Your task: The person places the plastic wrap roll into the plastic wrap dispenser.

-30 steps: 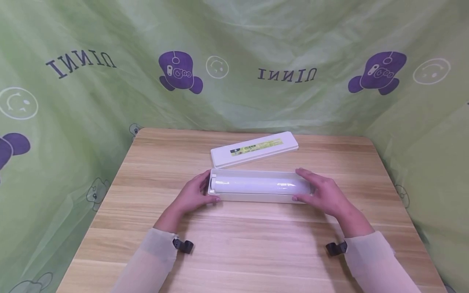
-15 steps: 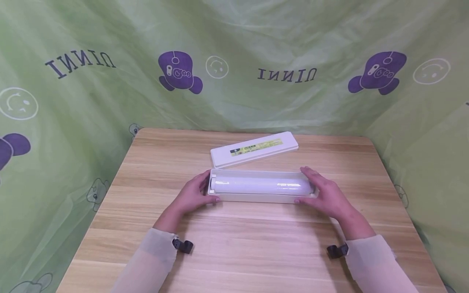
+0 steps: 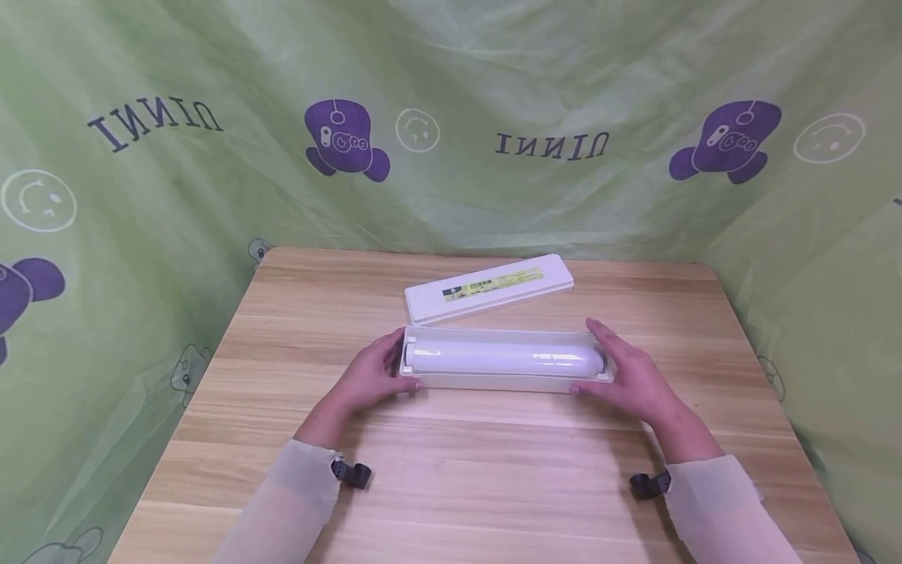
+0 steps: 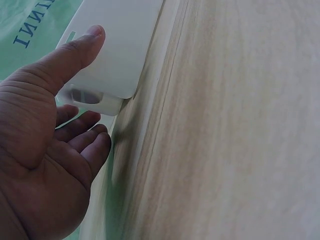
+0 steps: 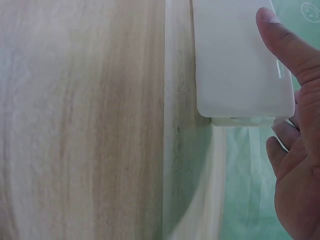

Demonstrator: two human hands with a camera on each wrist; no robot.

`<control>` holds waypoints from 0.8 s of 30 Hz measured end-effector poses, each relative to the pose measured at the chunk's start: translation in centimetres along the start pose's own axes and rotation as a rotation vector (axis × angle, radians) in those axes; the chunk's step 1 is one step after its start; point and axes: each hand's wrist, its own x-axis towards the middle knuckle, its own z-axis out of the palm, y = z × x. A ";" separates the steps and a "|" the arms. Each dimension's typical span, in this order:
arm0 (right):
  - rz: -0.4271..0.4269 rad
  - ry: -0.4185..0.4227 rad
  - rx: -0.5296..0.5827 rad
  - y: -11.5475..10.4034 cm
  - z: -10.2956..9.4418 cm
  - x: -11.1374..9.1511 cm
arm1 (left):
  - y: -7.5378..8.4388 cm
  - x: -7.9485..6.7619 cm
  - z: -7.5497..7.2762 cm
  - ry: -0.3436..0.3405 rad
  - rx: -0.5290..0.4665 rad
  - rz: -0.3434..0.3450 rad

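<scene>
A long white cling film box [image 3: 503,382] lies uncovered on the table, parallel to its far edge. Inside it sits a glossy white roll [image 3: 493,358] between small end holders. My left hand [image 3: 369,372] grips the box's left end, thumb on the front wall, other fingers round the end. At the right end my right hand [image 3: 634,380] spans the box. Its thumb [image 5: 285,42] lies against the front wall and its index finger reaches the back corner. Just behind the box lies its white lid [image 3: 423,303], slanted, with a yellow-green label on top.
The wooden table [image 3: 465,486] carries the box and lid. A green curtain [image 3: 451,204] with purple printed figures hangs behind it and at both sides. Small black wrist cameras [image 3: 351,473] sit at the sleeves.
My right hand has slid slightly right along the box, uncovering more of the roll's right end, and its index finger has spread outward. Left hand, box and lid stay put.
</scene>
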 end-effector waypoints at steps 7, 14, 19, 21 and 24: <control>0.031 -0.007 0.003 0.4 0.0 -0.2 | 0.0 0.0 0.0 -0.004 0.011 0.005; 0.074 -0.005 0.019 0.9 0.1 -0.4 | 0.0 0.0 -0.1 -0.004 0.020 -0.001; 0.111 -0.028 0.030 1.3 0.3 -0.5 | 0.0 0.0 -0.1 -0.006 0.023 0.013; 0.122 -0.038 0.030 1.3 0.3 -0.6 | -0.1 0.1 -0.2 -0.007 0.020 0.019; 0.119 -0.046 0.027 1.5 0.4 -0.8 | -0.2 0.1 -0.2 -0.005 0.014 0.019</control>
